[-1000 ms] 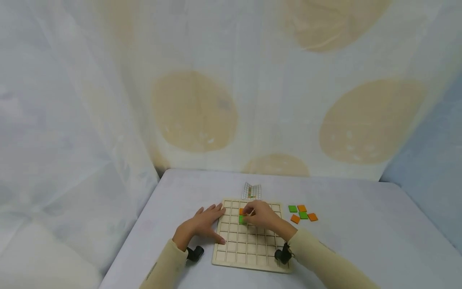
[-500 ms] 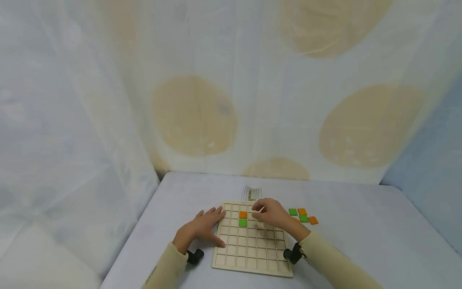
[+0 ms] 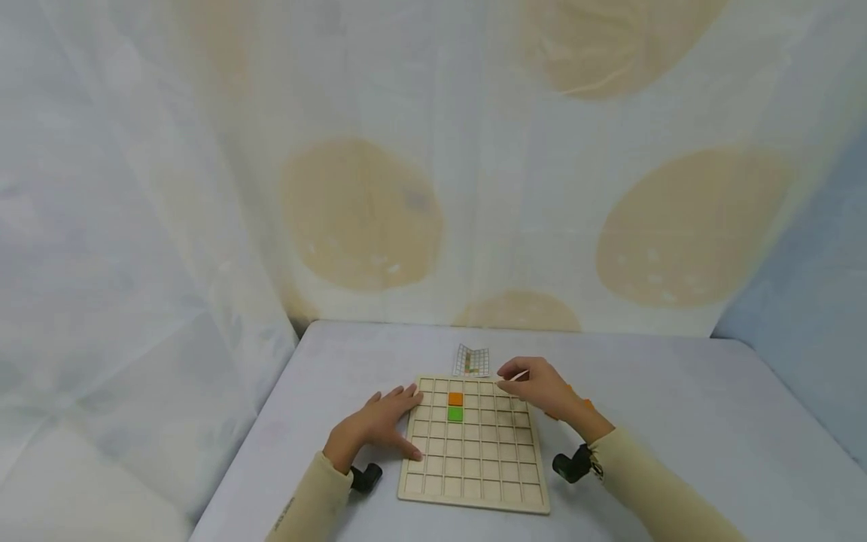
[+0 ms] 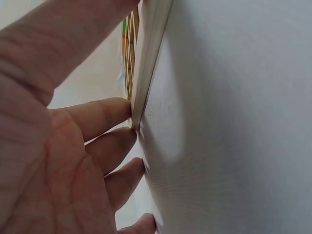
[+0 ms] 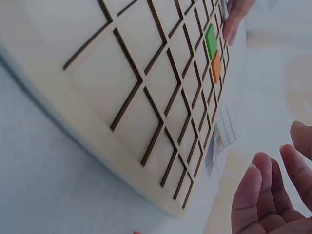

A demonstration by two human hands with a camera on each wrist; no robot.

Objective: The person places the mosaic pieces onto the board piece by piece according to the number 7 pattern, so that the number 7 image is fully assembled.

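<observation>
A pale wooden grid board (image 3: 474,482) lies flat on the table. In its upper cells an orange tile (image 3: 456,399) sits directly above a green tile (image 3: 455,413); both also show in the right wrist view as the green tile (image 5: 210,41) and orange tile (image 5: 216,67). My left hand (image 3: 379,423) rests open against the board's left edge (image 4: 148,63), fingers straight. My right hand (image 3: 535,384) hovers over the board's far right corner with relaxed fingers (image 5: 258,195), holding nothing.
A small printed grid card (image 3: 472,360) lies just beyond the board. An orange tile (image 3: 586,404) peeks out behind my right wrist; other loose tiles there are hidden. A patterned curtain (image 3: 433,165) backs the pale table (image 3: 677,421).
My right hand left the green tile in its cell and moved right and away, toward the board's far right corner. It now covers most of the loose tiles. The left hand stayed put.
</observation>
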